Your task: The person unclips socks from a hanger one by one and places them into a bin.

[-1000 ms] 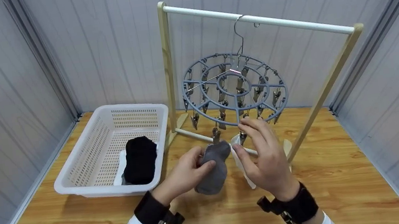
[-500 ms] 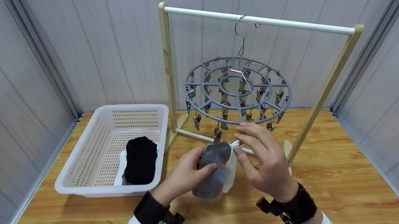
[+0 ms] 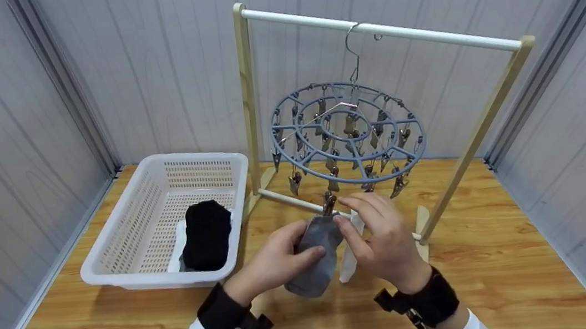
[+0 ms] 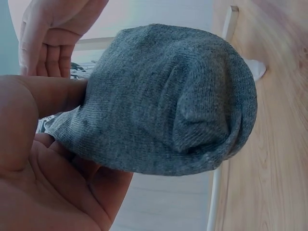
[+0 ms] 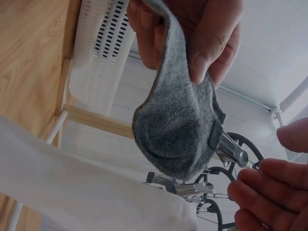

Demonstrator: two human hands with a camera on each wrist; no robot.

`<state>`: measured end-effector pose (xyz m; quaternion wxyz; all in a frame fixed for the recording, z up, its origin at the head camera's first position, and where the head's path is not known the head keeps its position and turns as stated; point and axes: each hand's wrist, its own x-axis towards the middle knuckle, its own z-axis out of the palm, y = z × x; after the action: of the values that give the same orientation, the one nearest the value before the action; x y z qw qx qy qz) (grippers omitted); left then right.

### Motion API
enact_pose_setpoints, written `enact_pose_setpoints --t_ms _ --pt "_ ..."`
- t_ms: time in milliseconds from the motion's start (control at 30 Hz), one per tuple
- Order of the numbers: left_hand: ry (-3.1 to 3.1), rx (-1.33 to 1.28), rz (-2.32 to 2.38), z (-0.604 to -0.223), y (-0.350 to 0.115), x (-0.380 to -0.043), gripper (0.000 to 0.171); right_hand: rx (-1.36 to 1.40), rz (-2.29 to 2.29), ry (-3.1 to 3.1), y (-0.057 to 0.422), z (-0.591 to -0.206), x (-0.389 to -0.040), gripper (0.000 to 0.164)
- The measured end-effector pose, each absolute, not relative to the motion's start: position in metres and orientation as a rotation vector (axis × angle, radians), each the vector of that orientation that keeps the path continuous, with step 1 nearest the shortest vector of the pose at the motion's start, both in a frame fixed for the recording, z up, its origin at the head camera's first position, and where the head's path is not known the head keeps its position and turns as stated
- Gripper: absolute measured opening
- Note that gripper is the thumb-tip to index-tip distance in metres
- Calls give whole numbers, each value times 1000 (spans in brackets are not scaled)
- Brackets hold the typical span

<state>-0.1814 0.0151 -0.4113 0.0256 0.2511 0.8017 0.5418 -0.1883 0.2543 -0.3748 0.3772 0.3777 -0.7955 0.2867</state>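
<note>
My left hand (image 3: 274,262) pinches a grey sock (image 3: 307,283) between thumb and fingers. In the left wrist view the sock (image 4: 144,91) bulges toward the camera, its end folded over. A metal clip (image 5: 231,150) bites the sock's edge in the right wrist view. Beside that clip is my right hand (image 3: 386,242), its fingers relaxed and apart from the thumb, holding nothing. The clip hangs from a round blue-grey hanger (image 3: 339,179). Partly hidden behind the right hand, a white sock (image 3: 347,263) hangs from the hanger too; metal clips show at its upper end (image 5: 185,211).
On the left stands a white perforated basket (image 3: 100,275) with a black sock (image 3: 207,236) and something white (image 3: 178,248) under it. The hanger hooks over the white bar (image 3: 297,17) of a wooden-legged rack (image 3: 248,97). Several free clips dangle from its rings.
The hanger has turned a little, and its clips have shifted. The white sock has swung. My right hand has moved slightly left and down toward the grey sock's top; my left hand keeps its pinch.
</note>
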Motion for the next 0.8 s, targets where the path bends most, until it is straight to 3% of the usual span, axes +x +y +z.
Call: enact_pose_setpoints --t_ms 333,800 --pt "2516 799 1642 -409 16 -180 23 819 834 -2266 253 -376 -186 37" --pt "2545 832 1649 -410 19 -179 16 641 1569 -2424 255 -373 -190 47"
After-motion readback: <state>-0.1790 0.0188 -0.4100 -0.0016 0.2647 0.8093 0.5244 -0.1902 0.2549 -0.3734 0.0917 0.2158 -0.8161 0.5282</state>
